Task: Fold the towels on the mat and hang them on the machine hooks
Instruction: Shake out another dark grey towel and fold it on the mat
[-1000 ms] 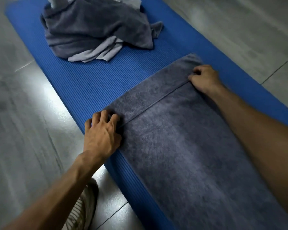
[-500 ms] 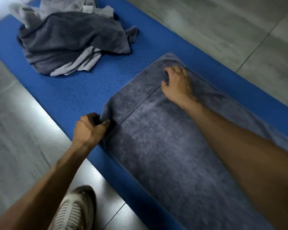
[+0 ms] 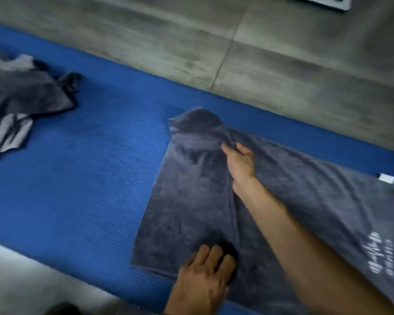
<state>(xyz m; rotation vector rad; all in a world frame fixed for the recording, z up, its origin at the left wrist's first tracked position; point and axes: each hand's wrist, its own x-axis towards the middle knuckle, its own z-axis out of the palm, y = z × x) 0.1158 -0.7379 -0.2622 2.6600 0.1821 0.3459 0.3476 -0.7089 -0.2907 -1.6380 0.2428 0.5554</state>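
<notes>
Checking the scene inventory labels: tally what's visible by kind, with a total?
Mat: 1, blue mat
Spread dark grey towel: 1, spread towel
Towel pile: 1, crumpled heap; count inside unclear
Hands: 2, left hand, right hand
Total: 5

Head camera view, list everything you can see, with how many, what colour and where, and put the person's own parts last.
mat: one, blue, across the floor
towel: one, dark grey, spread on the mat, white tag and white print at right
towel pile: one heap, dark and light grey, left end of the mat
floor: grey tiles, around the mat
flat object: one, pale, top edge, unclear
shoe: one, dark, bottom edge
left hand: grip on the towel's near edge
right hand: pinches the towel's far edge
</notes>
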